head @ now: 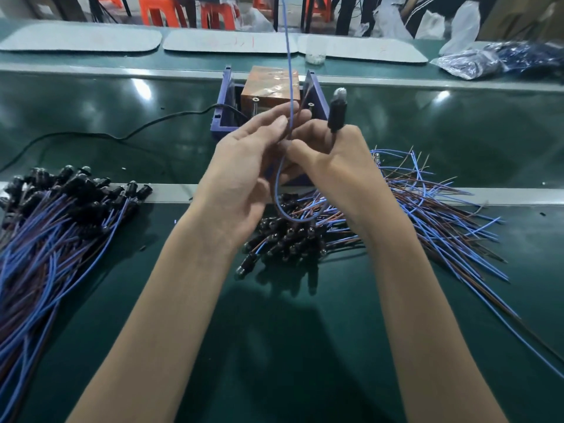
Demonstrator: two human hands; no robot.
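Our grip: left hand (244,169) and right hand (335,169) pinch the blue wire (289,65); tugging may rip off its lamp holder (337,112).

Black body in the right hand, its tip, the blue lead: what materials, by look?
The black body: matte moulded plastic or rubber, likely; dull, no glints. Its tip: clear glossy plastic or glass; light shines through. The blue lead: flexible plastic-insulated wire; it loops smoothly. Conductor not visible.
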